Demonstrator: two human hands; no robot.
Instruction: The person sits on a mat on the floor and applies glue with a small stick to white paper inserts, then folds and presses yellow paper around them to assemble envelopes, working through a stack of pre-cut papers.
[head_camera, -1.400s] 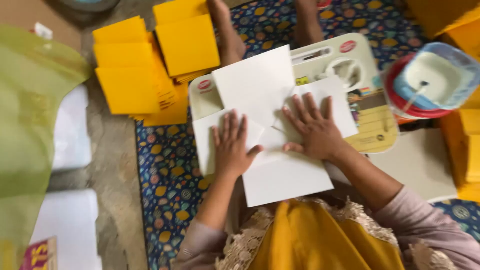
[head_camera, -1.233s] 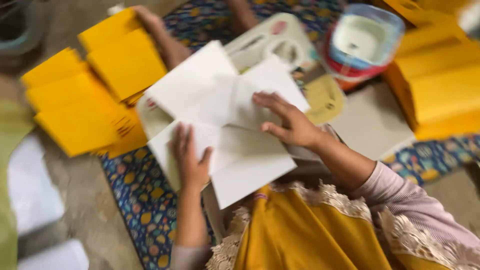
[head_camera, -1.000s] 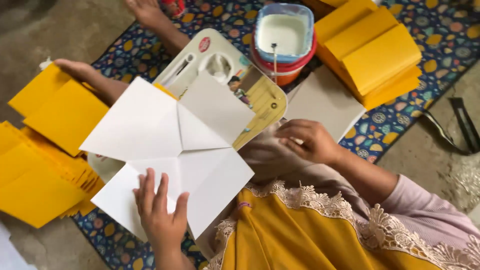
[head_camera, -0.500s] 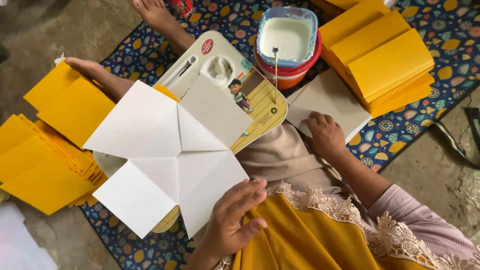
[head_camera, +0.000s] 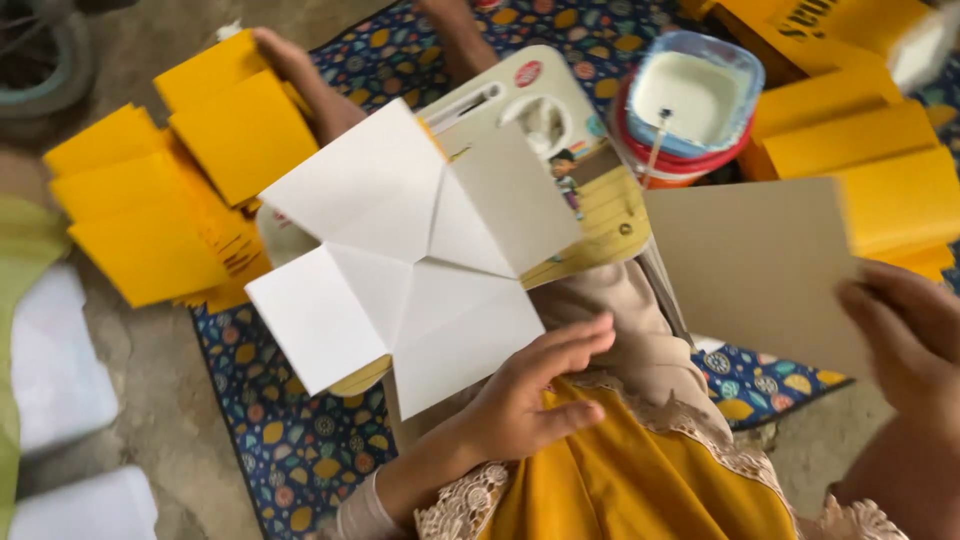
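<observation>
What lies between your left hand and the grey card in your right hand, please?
In the head view, beige cloth over the lap lies between the left hand and the grey card that the right hand holds.

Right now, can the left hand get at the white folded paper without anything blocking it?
Probably yes. The left hand lies at the near edge of the white folded paper, with nothing between them. The right hand holds the grey card aside.

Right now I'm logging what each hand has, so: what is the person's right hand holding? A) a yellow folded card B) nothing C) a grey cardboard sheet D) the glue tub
C: the right hand grips the lower right corner of a flat grey cardboard sheet lifted above the mat, while the left hand rests at the edge of the folded white paper.
</observation>
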